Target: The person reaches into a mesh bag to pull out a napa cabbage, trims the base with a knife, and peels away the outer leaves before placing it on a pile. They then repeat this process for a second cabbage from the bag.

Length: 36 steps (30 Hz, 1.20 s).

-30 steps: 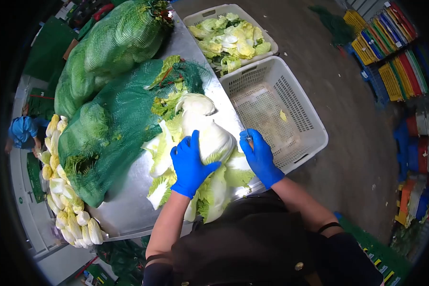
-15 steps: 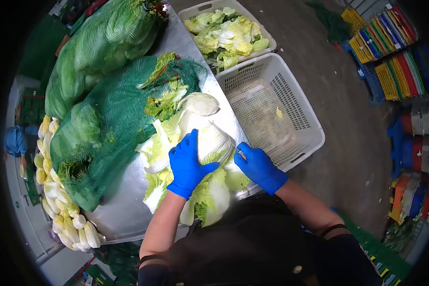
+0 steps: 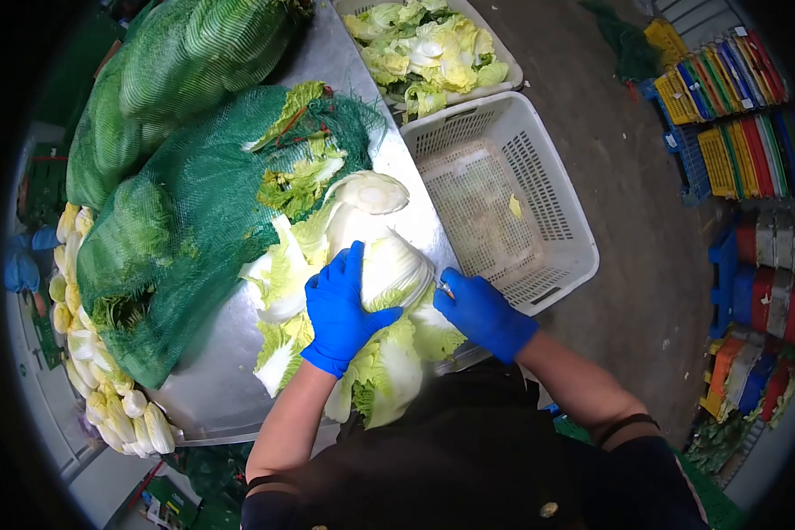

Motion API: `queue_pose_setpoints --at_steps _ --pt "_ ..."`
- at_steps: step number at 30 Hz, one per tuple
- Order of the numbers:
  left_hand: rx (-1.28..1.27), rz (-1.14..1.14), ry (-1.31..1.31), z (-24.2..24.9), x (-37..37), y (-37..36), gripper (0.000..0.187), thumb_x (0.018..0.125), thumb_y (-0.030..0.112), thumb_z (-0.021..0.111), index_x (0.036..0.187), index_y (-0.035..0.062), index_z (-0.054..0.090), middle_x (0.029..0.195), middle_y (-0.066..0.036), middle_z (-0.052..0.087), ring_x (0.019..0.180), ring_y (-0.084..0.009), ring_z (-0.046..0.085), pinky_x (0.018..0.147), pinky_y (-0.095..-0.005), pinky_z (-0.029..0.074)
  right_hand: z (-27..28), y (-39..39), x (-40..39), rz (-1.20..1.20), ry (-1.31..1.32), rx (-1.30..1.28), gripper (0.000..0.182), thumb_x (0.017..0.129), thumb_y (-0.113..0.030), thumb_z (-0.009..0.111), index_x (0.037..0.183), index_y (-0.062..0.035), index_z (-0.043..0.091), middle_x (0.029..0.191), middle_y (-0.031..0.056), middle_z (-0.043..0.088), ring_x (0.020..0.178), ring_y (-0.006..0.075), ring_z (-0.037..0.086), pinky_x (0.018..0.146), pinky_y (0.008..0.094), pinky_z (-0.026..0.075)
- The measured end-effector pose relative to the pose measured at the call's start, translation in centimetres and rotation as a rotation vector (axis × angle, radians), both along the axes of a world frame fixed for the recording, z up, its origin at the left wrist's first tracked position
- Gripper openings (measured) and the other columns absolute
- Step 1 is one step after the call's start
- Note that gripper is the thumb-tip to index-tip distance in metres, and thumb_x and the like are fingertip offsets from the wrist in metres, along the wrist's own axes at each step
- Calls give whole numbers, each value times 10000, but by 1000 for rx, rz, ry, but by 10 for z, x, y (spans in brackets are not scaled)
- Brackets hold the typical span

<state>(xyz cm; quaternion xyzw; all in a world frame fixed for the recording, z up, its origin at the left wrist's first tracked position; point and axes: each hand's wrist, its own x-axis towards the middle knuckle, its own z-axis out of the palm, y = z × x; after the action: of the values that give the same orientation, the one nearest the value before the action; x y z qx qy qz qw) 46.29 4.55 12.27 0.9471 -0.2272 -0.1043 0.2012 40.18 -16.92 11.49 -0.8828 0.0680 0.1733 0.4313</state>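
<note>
A pale napa cabbage (image 3: 396, 272) lies on the metal table among loose outer leaves (image 3: 397, 364). My left hand (image 3: 340, 309), in a blue glove, grips its near left side, thumb stretched apart from the fingers. In my gloved right hand (image 3: 484, 314) is a small knife (image 3: 445, 288), its blade end at the right side of the cabbage and most of its handle hidden by my fingers. Just beyond, the cut white base of another cabbage (image 3: 373, 193) faces up. Leaf scraps (image 3: 305, 190) lie to its left on the green net.
A green net sack (image 3: 194, 208) and a fuller one (image 3: 203, 62) cover the table's left. Trimmed cabbages (image 3: 106, 362) line its far left edge. A white crate (image 3: 583, 238) holds a leaf scrap; another crate (image 3: 519, 78) holds leaves. Colourful crates (image 3: 742, 150) stand right; a person (image 3: 22, 265) is far left.
The view has shifted slightly. Both hands stay at the cabbage, the left on its side and the right with the knife at its right edge.
</note>
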Motion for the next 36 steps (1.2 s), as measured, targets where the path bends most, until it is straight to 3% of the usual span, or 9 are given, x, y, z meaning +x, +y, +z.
queue_pose_setpoints --at_steps 14,16,19,21,23,26,29,34,36 --pt "-43 44 29 -8 8 5 1054 556 537 795 1384 41 371 1239 -187 520 1086 -332 525 885 -423 391 -65 -8 15 154 32 -96 273 883 -282 543 956 -19 533 814 249 616 769 432 605 670 505 472" --pt "-83 39 77 -7 6 5 1055 551 522 807 1379 33 374 1250 -190 525 1108 -328 522 892 -417 396 -50 -5 16 190 183 -139 319 889 -310 502 1012 -16 521 953 227 619 894 404 605 769 494 477" --pt "-191 23 61 -5 1 14 1051 544 496 823 1374 29 379 1273 -186 521 1139 -322 511 902 -413 398 -44 6 13 83 174 -91 397 872 -291 517 1197 -64 501 855 211 626 813 384 625 720 475 486" --pt "-217 21 3 -3 -14 24 1043 545 478 829 1373 29 381 1286 -185 514 1152 -324 504 931 -417 390 -22 14 2 -120 303 319 576 850 -254 537 1395 -156 380 764 195 620 728 340 637 665 437 495" --pt "-250 41 -76 5 -28 38 1036 547 460 836 1372 29 383 1299 -184 507 1165 -327 498 960 -421 381 -13 21 -10 -30 79 216 633 842 -233 543 1431 -179 319 748 189 620 685 320 632 639 422 494" --pt "-577 145 29 22 -45 57 920 628 373 810 1367 24 388 1305 -166 506 1196 -304 481 1017 -414 360 41 43 -20 78 -101 13 687 821 -157 541 1457 -202 287 815 172 643 614 300 618 605 417 498" --pt "-1015 421 381 35 -47 66 670 760 154 689 1355 14 416 1288 -127 510 1189 -239 477 1026 -345 367 53 78 -42 76 -451 -33 699 814 -62 535 1447 -268 321 680 116 585 581 270 598 603 368 497" --pt "-1123 596 445 32 -64 85 644 729 108 721 1319 19 477 1260 -127 536 1153 -228 511 1000 -338 399 37 73 -39 -87 -217 122 648 814 -99 576 1413 -262 390 746 131 617 613 203 590 639 325 496" --pt "-1188 582 406 25 -72 95 657 720 123 740 1316 22 482 1265 -125 534 1151 -221 513 998 -331 400 -36 31 -24 -216 -181 23 553 842 -228 568 1378 -206 433 860 168 661 697 289 634 680 390 512"
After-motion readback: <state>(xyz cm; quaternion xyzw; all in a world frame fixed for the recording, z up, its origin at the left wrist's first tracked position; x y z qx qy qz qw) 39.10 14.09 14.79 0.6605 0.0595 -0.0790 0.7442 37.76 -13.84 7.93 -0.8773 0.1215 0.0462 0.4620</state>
